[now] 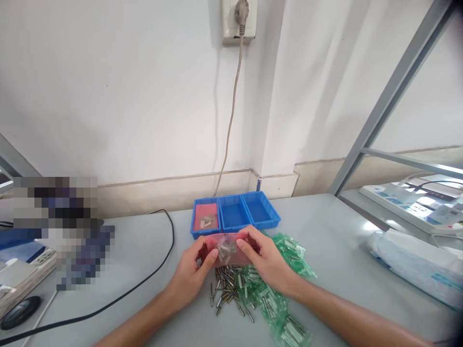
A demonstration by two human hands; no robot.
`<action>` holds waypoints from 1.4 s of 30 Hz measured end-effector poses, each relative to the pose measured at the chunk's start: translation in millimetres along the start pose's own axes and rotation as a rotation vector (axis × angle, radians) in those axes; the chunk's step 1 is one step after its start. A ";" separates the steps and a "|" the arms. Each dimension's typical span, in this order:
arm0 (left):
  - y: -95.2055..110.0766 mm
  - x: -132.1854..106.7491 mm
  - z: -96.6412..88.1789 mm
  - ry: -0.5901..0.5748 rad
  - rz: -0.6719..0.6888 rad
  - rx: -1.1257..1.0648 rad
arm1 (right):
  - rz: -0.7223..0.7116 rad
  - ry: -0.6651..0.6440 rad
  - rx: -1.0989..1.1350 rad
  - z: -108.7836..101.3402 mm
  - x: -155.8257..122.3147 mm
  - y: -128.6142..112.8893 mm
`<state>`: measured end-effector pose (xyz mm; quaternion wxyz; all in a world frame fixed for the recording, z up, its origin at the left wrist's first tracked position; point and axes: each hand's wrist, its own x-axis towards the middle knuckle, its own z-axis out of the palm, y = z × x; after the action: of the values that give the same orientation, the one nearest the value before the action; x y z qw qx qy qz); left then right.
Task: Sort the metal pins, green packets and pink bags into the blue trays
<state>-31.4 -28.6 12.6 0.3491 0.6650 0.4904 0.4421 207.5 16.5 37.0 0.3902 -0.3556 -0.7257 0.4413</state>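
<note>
Both my hands hold a pink-tinted plastic bag with small pale metal parts showing through it. My left hand pinches its left side between thumb and fingers, and my right hand grips the right side the same way. Under the bag lies a loose pile of metal pins that look like rivets, partly hidden by the bag. Green plastic bags with similar metal parts lie beside the pile, below my right wrist. More green bags lie beyond that hand.
Three joined blue bins stand behind my hands; the left bin holds another pink bag with parts. A black cable crosses the left side, near a mouse. A tissue pack lies at the right.
</note>
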 end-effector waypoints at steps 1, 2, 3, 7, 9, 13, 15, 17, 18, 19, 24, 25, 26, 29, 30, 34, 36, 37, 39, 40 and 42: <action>-0.9 0.1 0.4 -0.003 -0.001 0.000 | 0.007 0.000 0.012 -0.3 0.2 0.5; -1.7 0.2 0.9 -0.005 -0.003 -0.006 | 0.009 0.002 0.017 -0.6 0.4 1.2; -2.3 0.3 1.4 -0.008 -0.005 -0.013 | 0.006 0.006 0.014 -1.0 0.5 2.0; -1.5 0.6 2.0 -0.027 -0.005 -0.010 | -0.033 0.025 -0.044 -3.1 0.5 3.7; 0.4 0.7 1.8 -0.033 -0.007 -0.016 | -0.036 0.027 -0.057 -3.6 0.3 4.0; 3.2 1.2 2.9 -0.018 -0.012 -0.093 | 0.043 0.007 0.052 -1.4 0.2 6.2; 2.9 1.9 4.2 -0.009 -0.020 -0.135 | 0.079 -0.005 0.134 0.6 0.5 7.9; 0.8 2.5 5.1 -0.006 -0.040 -0.162 | 0.076 0.004 0.181 2.0 1.1 9.1; -0.8 2.6 5.4 -0.008 -0.047 -0.164 | 0.065 0.012 0.193 2.3 1.5 9.5; -2.8 2.7 5.4 -0.008 -0.046 -0.156 | 0.050 0.026 0.202 2.3 1.9 9.8; -11.9 0.0 3.6 0.008 0.033 -0.010 | -0.021 0.140 0.210 0.7 4.3 11.6; -12.5 -0.9 3.1 0.011 0.059 0.031 | -0.029 0.161 0.210 0.5 4.8 12.3; -12.5 -1.6 2.8 0.008 0.087 0.074 | -0.034 0.175 0.215 0.3 5.1 13.1; -10.3 -2.9 2.3 -0.002 0.185 0.179 | -0.040 0.189 0.248 -0.1 6.1 14.1; -9.4 -3.0 2.3 0.003 0.214 0.200 | -0.037 0.184 0.257 -0.3 6.3 14.0; -8.8 -3.4 2.7 0.074 0.256 0.228 | -0.030 0.138 0.231 -0.4 6.4 12.6; -9.9 -3.8 2.9 0.115 0.260 0.224 | -0.045 0.129 0.190 0.5 5.4 12.6; -10.5 -3.9 2.9 0.132 0.268 0.218 | -0.055 0.136 0.173 1.2 4.6 12.8; -10.8 -3.8 3.0 0.152 0.304 0.214 | -0.071 0.159 0.158 2.7 2.7 13.4; -10.4 -3.6 2.9 0.156 0.327 0.219 | -0.077 0.171 0.155 3.3 1.8 13.8; -8.6 -2.9 2.6 0.168 0.378 0.240 | -0.095 0.177 0.137 3.7 0.8 14.6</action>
<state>-32.3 -29.1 3.2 0.1367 0.7425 0.4334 0.4920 206.4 21.1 22.7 0.4964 -0.3308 -0.6727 0.4378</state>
